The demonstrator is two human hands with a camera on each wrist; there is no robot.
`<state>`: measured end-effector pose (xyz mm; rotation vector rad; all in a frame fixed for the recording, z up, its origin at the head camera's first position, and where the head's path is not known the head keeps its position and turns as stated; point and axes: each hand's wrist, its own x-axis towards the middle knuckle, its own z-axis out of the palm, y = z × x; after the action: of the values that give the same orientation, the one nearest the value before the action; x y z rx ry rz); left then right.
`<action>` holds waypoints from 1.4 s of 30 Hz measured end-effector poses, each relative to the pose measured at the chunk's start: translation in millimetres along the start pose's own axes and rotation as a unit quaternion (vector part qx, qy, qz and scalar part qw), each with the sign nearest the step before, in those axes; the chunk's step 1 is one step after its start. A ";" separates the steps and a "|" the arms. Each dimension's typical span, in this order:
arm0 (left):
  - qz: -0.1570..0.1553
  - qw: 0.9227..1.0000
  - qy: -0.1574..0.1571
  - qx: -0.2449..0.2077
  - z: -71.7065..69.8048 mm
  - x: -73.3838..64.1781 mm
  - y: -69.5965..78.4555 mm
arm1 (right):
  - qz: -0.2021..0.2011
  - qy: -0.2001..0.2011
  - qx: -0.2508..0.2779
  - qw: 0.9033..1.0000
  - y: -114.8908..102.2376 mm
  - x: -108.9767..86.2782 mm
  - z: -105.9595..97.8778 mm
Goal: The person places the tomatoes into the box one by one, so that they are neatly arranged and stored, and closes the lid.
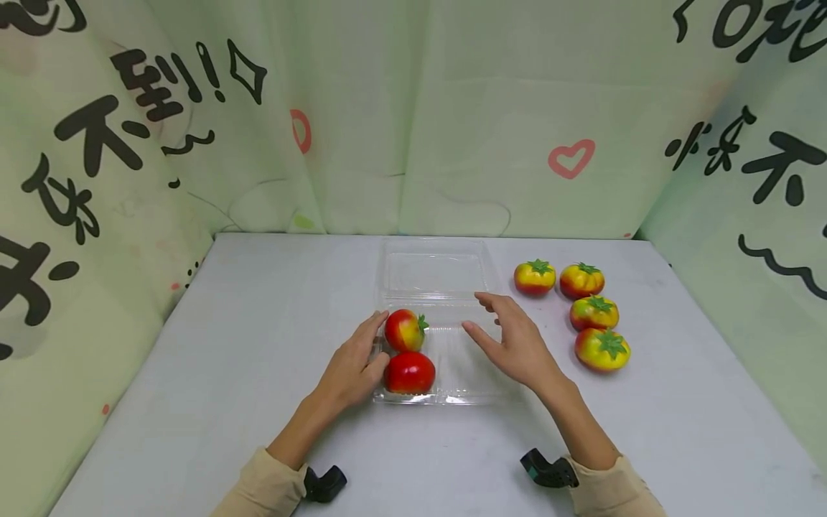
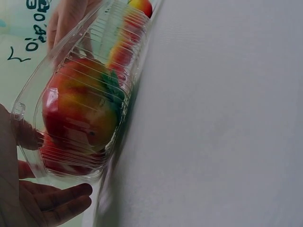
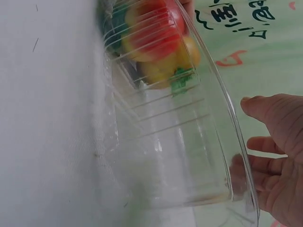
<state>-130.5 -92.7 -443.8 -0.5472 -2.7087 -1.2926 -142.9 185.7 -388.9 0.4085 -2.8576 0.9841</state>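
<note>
A clear plastic clamshell box lies on the table with its lid folded back behind it. Inside its left end sit two red and yellow tomatoes: the rear tomato shows a green leafy top, the front tomato a plain red side. My left hand rests by the box's left wall, its thumb and forefinger beside the two tomatoes. In the left wrist view its other fingers extend outside the wall. Over the right side of the box, my right hand is spread with nothing in it.
Right of the box are several more tomatoes, among them a back-left tomato and a front tomato. The white table ends at a pale green printed curtain. Small black cameras sit at both wrists.
</note>
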 end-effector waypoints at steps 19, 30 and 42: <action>-0.001 1.000 0.002 -0.002 -0.7 0.0 1.3 | 0.029 0.027 -0.016 0.999 28.5 -17.0 -21.0; 0.002 1.000 0.004 -0.003 -0.4 -0.7 2.1 | 0.046 0.046 -0.022 0.998 38.0 -24.7 -27.8; 0.003 1.000 0.006 -0.002 0.0 -1.1 2.1 | 0.045 0.077 -0.031 0.996 51.2 -32.1 -38.8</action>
<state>-128.7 -91.8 -442.4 -0.5467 -2.6929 -1.2961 -126.4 255.4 -394.1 0.1917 -2.7790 0.8963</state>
